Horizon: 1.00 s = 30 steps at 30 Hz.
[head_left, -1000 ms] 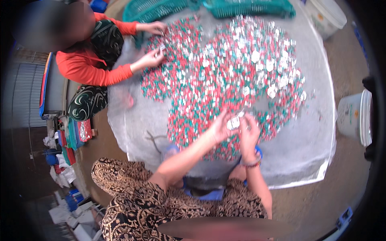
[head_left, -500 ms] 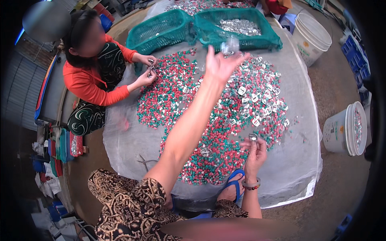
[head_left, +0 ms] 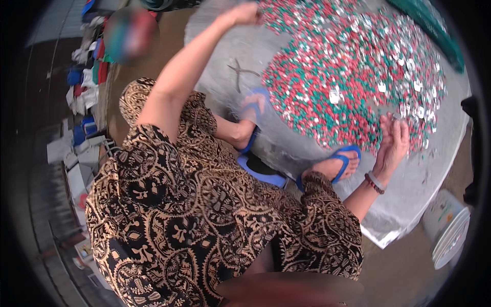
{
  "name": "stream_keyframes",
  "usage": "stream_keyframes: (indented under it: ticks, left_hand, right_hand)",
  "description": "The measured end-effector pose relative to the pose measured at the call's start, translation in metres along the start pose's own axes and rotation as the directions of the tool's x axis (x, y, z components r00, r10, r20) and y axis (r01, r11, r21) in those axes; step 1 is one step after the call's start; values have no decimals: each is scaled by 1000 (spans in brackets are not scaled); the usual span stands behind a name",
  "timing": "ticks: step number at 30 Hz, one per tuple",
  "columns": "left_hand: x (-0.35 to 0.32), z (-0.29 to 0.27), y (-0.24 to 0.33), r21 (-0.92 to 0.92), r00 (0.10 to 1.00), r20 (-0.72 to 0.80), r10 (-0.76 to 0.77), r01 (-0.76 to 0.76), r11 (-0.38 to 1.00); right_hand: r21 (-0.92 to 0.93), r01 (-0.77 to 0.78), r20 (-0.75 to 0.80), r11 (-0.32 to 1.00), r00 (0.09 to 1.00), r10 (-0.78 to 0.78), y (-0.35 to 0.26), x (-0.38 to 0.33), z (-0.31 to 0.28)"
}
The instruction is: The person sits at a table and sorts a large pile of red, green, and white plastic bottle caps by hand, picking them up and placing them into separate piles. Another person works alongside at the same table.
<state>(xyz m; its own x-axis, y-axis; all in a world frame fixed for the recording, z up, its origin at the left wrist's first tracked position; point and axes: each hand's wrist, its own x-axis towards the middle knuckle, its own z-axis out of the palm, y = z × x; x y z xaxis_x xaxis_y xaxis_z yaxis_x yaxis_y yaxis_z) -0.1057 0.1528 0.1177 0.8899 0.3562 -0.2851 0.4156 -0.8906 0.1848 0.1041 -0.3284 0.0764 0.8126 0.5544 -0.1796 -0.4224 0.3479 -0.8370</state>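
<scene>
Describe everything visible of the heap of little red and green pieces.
The heap is a broad, loose spread of small red, green and white pieces, with shiny, metal-looking silver pieces scattered through it, more thickly rightward. It lies on a greyish sheet, its top out of view. The left hand is at its upper left edge, the right hand at its lower right; contact is unclear.

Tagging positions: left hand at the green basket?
No: the left hand is by the left edge of the pile, basket at upper right.
</scene>
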Motion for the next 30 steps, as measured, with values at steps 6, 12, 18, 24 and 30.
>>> stream_keyframes:
  ticks: [6,12,18,24,30]
  left_hand:
    - [-135,135,-26,-182,626,486,-610,755,630]
    - [-141,229,-9,-304,617,67,-784,761,573]
    - [-112,242,-49,-194,487,687,-540,838,510]
    - [-118,143,-54,-93,512,815,-272,578,811]
    - [-170,-32,-8,-550,811,581,65,333,766]
  right_hand:
    - [-56,-117,169,992,978,125,4,14,56]
    - [-363,-145,336,920,901,275,-53,1,85]
    - [-707,-76,252,703,902,351,-125,-30,123]
    - [-817,-9,349,576,788,507,-127,-12,196]
    - [-340,-194,525,920,772,357,-21,19,251]
